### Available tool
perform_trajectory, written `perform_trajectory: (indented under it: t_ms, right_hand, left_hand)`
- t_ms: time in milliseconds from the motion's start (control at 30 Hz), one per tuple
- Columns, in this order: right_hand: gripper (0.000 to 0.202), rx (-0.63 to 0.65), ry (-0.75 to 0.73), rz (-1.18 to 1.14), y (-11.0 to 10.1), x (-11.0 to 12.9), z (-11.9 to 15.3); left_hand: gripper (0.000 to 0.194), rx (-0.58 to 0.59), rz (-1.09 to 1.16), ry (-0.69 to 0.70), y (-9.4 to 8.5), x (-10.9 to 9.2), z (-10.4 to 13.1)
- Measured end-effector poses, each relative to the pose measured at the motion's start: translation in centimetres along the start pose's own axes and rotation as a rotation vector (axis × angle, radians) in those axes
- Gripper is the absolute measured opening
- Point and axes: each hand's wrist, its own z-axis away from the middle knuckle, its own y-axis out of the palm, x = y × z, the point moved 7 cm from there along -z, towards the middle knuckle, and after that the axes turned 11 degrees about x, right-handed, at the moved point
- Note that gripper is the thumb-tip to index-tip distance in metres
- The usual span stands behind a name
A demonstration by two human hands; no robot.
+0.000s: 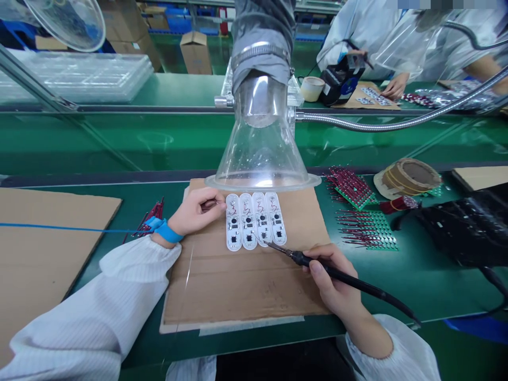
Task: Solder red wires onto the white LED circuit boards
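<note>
Several white, round-ended circuit boards (249, 222) lie side by side on a brown cardboard sheet (254, 286). They carry black components and thin red wires near their upper ends. My right hand (335, 280) grips a soldering iron (304, 259), its tip resting at or just above the lower part of the boards on the right. My left hand (204, 209), with a blue wrist strap (170, 231) below it, is closed in a pinch at the left edge of the row. What its fingertips hold, if anything, is hidden.
A clear fume hood (264, 153) hangs low over the boards. To the right are green boards with red wires (369, 230), a cardboard ring (413, 177) and a black wrapped object (468, 225). Red wires (153, 217) lie left. Across the bench is a co-worker's hand (396, 86).
</note>
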Motion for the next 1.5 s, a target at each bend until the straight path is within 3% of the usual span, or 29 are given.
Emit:
perform_trajectory:
  t_ms: [133, 400, 600, 833, 1267, 1500]
  right_hand:
    - [0.013, 0.026, 0.005, 0.037, 0.1, 0.4, -0.5]
    - [0.016, -0.079, -0.03, -0.042, 0.1, 2.6, -0.6]
    - [0.01, -0.041, -0.015, -0.113, 1.6, 1.6, -1.0]
    - [0.005, -0.001, 0.015, -0.041, 1.7, 0.4, -0.7]
    - [0.006, -0.008, 0.005, -0.098, 1.7, 0.4, -0.6]
    - [0.006, 0.077, 0.019, -0.056, 2.3, 0.3, -0.8]
  left_hand:
    - [0.025, -0.009, 0.037, -0.001, -0.2, -0.1, 0.0]
    - [0.027, -0.004, 0.129, -0.033, -1.3, 0.7, 0.0]
    - [0.026, 0.041, 0.084, -0.021, -0.7, 0.7, -0.3]
    - [0.024, 0.08, 0.051, -0.015, -0.2, 0.7, -0.3]
    - [0.022, 0.107, 0.068, 0.018, -0.1, 0.4, -0.3]
    - [0.023, 0.128, 0.056, -0.002, 0.2, 0.5, -0.2]
